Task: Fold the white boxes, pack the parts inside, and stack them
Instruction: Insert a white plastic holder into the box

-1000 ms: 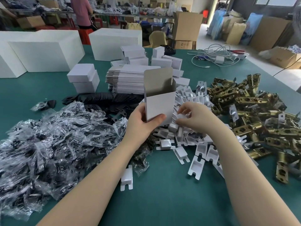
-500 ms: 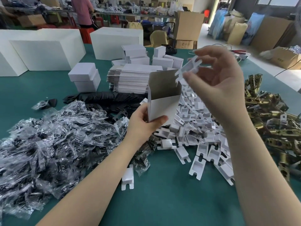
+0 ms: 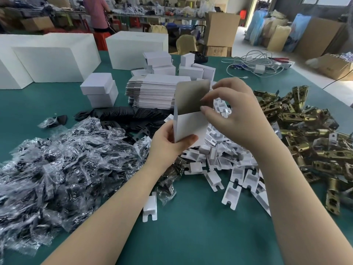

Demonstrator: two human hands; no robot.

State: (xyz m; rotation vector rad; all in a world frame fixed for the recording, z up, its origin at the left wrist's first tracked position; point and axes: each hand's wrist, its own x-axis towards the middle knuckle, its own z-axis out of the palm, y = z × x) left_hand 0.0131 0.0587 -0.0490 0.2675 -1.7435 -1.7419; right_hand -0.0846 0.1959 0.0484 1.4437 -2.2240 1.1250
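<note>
My left hand (image 3: pixel 168 142) grips the lower corner of an upright white box (image 3: pixel 191 127) whose grey-lined lid flap stands open. My right hand (image 3: pixel 235 111) is at the box's open top, thumb on the front rim and fingers curled at the right side. A sliver of the white plastic insert (image 3: pixel 213 86) shows by its fingertips; the rest is hidden behind the flap and hand. Under the box lies a heap of white inserts (image 3: pixel 235 173). Brass latch parts (image 3: pixel 309 131) are piled at the right, and bagged black parts (image 3: pixel 66 159) at the left.
A stack of flat unfolded boxes (image 3: pixel 152 92) sits behind the held box, with black plates (image 3: pixel 129 113) in front of it. Two closed small boxes (image 3: pixel 99 88) are stacked at the left. Large white boxes (image 3: pixel 53 62) and cables (image 3: pixel 254 66) lie farther back. One loose insert (image 3: pixel 150 209) lies near me.
My right hand picked an insert from the heap, lifted it above the box, then came down to the box's open top. My left hand kept holding the box upright.
</note>
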